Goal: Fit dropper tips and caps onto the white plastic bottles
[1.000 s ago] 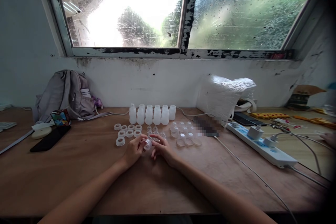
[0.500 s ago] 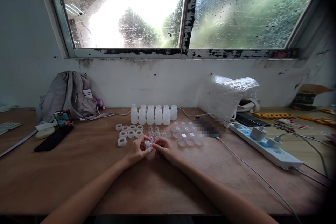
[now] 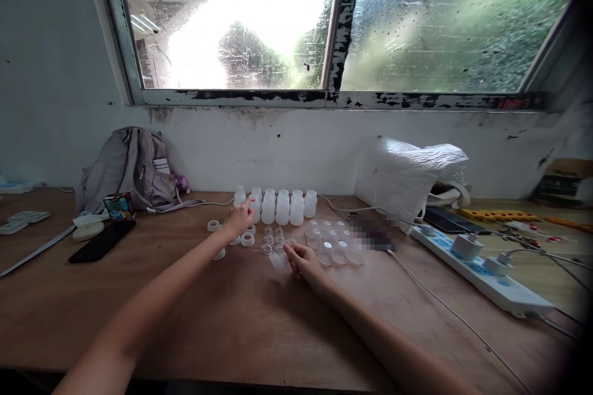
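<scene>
My left hand [image 3: 239, 221] reaches forward at the left end of a group of frosted baby bottles [image 3: 282, 205]. Its index finger is stretched out close to a bottle [image 3: 256, 194]; whether the fingertips touch it is unclear. My right hand [image 3: 303, 261] is closed, pinching a translucent bottle collar [image 3: 277, 260] above the table, blurred by motion. Clear nipples [image 3: 267, 239] stand just beyond that hand. White ring collars [image 3: 248, 239] lie below my left wrist, partly covered by it. To the right are several clear round caps [image 3: 326, 257].
A phone-like blurred patch [image 3: 373, 231] with a cable lies right of the caps. Farther right sits a power strip [image 3: 482, 271] with plugs. A silver bag [image 3: 403, 179] stands against the wall. Left are a backpack [image 3: 127, 166], a black phone [image 3: 102, 241] and a tape roll [image 3: 88, 231].
My left hand has let go of the collar and moved forward to the bottles. The collar is now in my right hand alone, and the view has shifted slightly.
</scene>
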Available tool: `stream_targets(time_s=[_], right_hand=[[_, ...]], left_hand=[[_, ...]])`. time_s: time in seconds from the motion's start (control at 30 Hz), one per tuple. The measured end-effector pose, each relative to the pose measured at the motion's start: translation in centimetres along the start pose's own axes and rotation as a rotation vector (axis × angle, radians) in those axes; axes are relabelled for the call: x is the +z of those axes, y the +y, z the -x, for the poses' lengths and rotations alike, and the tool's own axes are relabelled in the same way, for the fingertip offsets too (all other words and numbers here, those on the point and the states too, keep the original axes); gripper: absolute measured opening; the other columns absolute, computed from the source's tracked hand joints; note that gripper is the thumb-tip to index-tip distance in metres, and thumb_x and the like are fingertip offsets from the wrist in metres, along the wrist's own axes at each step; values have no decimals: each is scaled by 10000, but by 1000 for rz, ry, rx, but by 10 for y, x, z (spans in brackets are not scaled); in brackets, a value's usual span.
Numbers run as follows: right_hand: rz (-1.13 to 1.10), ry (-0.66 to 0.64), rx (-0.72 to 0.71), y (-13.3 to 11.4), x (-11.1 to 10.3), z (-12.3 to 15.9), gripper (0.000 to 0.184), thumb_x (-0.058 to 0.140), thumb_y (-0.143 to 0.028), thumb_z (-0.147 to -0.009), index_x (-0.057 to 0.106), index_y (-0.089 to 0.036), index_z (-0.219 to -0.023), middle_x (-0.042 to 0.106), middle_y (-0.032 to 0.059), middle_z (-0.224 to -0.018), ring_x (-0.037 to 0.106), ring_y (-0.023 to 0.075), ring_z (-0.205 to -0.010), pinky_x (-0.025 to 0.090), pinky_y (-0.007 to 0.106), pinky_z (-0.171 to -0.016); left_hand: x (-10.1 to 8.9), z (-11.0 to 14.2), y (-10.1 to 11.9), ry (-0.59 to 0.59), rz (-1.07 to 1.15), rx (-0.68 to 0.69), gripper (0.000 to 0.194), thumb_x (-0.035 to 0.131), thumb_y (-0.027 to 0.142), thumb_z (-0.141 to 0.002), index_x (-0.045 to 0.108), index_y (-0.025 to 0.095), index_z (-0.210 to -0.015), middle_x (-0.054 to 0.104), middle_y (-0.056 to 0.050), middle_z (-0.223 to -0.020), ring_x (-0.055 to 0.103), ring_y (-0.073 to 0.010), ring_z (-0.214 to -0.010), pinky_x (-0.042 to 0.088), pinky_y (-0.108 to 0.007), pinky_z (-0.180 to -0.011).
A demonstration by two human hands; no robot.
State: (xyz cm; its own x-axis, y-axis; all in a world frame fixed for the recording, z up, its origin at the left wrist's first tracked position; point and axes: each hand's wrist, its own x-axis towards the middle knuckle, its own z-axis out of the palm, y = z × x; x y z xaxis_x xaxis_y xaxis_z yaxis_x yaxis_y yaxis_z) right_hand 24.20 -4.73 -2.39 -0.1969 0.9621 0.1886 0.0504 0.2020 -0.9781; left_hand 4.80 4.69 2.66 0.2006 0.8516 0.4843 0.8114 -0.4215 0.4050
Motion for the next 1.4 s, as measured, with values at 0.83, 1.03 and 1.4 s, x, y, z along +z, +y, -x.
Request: stream_targets(time_s=[0.83, 1.03, 1.4], right_hand=[[40, 96, -101, -1, -6, -1, 323, 488, -475, -721, 425, -171, -631, 373, -76, -424, 314, 42, -307, 207, 173, -302], [22, 137, -111, -3, -7, -2, 320, 497, -479, -711, 447, -170, -645, 392, -76, -430, 317, 41, -304, 225, 173, -300], [-36, 152, -172, -19, -28, -7, 274, 532, -425, -716, 476, -159, -682, 493, -30, -579, 453, 62, -387, 355, 194, -374]], left_hand=[[-38, 62, 37, 250, 186, 437, 58, 405, 205, -804, 456, 189, -828, 429, -64, -1077, 473, -159, -973, 407, -305, -820], [-5, 93, 30, 162, 324, 456, 108, 402, 164, -803, 441, 198, -898, 446, -70, -1052, 458, -172, -997, 391, -339, -842], [23, 102, 39, -156, 557, 183, 681, 587, 296, -693, 199, 216, -1247, 525, -75, -1044, 531, -194, -892, 434, -341, -776]])
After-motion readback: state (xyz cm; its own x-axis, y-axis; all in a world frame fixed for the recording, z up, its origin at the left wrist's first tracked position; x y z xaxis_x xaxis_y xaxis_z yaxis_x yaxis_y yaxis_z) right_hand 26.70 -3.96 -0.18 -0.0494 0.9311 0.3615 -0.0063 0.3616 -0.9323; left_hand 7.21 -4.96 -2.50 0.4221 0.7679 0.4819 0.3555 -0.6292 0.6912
